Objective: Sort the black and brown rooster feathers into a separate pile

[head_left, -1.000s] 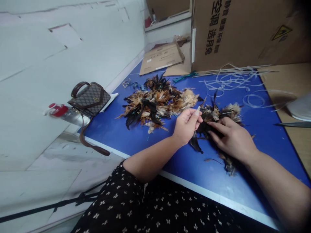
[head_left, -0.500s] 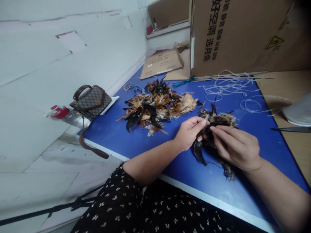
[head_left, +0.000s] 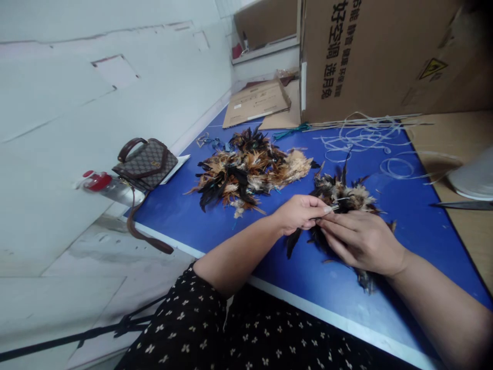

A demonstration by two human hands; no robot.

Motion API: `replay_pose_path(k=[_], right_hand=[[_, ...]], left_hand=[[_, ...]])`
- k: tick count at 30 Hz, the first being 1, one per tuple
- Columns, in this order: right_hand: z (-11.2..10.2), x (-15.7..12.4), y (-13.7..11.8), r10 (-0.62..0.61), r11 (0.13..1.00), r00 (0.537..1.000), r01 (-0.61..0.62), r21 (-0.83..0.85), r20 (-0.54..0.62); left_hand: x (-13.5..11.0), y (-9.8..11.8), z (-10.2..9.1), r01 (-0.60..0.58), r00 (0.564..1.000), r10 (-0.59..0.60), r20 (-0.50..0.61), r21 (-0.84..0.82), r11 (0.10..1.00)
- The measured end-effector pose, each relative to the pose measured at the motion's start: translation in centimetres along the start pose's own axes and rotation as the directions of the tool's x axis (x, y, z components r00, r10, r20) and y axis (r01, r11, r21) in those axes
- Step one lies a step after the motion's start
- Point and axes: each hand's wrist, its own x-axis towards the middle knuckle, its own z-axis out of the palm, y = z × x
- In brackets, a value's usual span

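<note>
My left hand (head_left: 300,215) is closed in a pinch on a small bunch of feathers. Their pale quill ends stick out past the thumb, and a long dark feather (head_left: 294,244) hangs below the fingers. Right against it, my right hand (head_left: 358,239) has its fingertips closed on the same bunch; its palm side is hidden. Under and behind both hands lies a loose heap of black, brown and grey feathers (head_left: 360,198). Farther left, a larger pile of black, orange-brown and cream feathers (head_left: 254,167) rests on the blue table (head_left: 256,262).
Tangled white plastic strips (head_left: 360,136) lie at the back right, by a big cardboard box (head_left: 385,61). Scissors (head_left: 462,205) sit near a white container (head_left: 475,174) on the right. A patterned handbag (head_left: 148,162) and a red-capped bottle (head_left: 111,187) are at the left edge.
My left hand has moved slightly down, and the right hand has shifted left until their fingertips meet. The dark feather under the left hand now hangs farther left.
</note>
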Motion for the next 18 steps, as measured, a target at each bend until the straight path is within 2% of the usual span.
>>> replay_pose_path(k=[3, 6, 12, 15, 18], right_hand=[[-0.2, -0.2, -0.1, 0.099, 0.992, 0.991, -0.090, 0.091, -0.090], [-0.6, -0.2, 0.0, 0.242, 0.970, 0.957, -0.239, 0.042, -0.161], [-0.4, -0.7, 0.8, 0.383, 0.899, 0.922, -0.386, -0.205, -0.054], [0.3, -1.5, 1.4, 0.473, 0.845, 0.881, -0.457, -0.277, -0.011], [0.5, -2.2, 1.9, 0.566, 0.768, 0.824, -0.521, -0.373, 0.015]], left_hand=[[0.1, -0.1, 0.1, 0.007, 0.999, -0.008, -0.034, -0.012, 1.000], [0.1, -0.2, 0.3, -0.075, 0.994, 0.074, -0.081, -0.008, 0.997], [0.2, -0.3, 0.3, -0.211, 0.970, 0.215, -0.113, 0.054, 0.976], [0.3, -0.5, 0.4, -0.285, 0.951, 0.290, -0.110, 0.059, 0.957], [0.2, -0.2, 0.7, -0.331, 0.941, 0.328, -0.087, -0.025, 0.943]])
